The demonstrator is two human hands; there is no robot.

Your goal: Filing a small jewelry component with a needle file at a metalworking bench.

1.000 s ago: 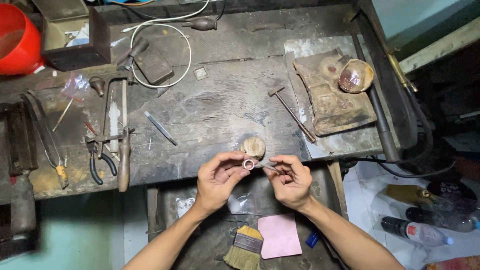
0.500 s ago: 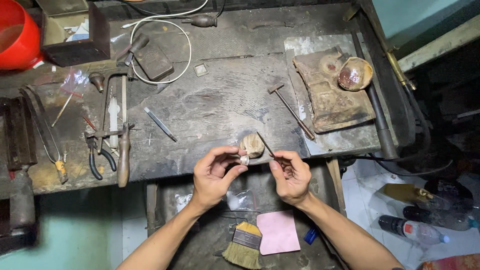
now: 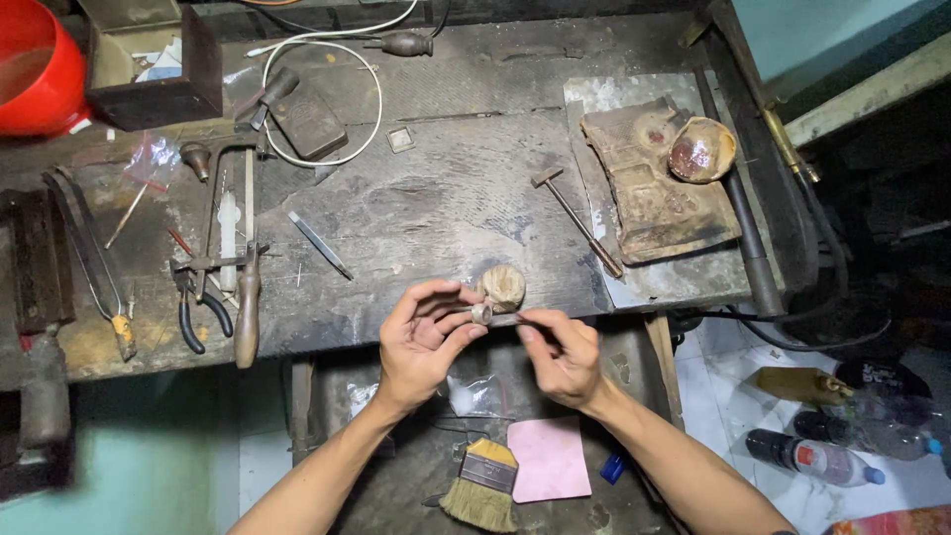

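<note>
Small metal ring (image 3: 481,313) pinched at the front edge of a worn workbench (image 3: 436,208)

Left hand (image 3: 421,342) closed on the ring between thumb and fingertips, just below a rounded wooden peg (image 3: 503,286); right hand (image 3: 563,357) pinched narrow on a thin tool (image 3: 515,318) whose tip meets the ring. Hammer (image 3: 577,222) farther back on the bench, pliers (image 3: 198,312) off left, brush (image 3: 481,485) and pink cloth (image 3: 548,458) in the tray below

Hammer (image 3: 576,221), pliers (image 3: 198,315), brush (image 3: 482,485), red bowl (image 3: 35,74)
</note>
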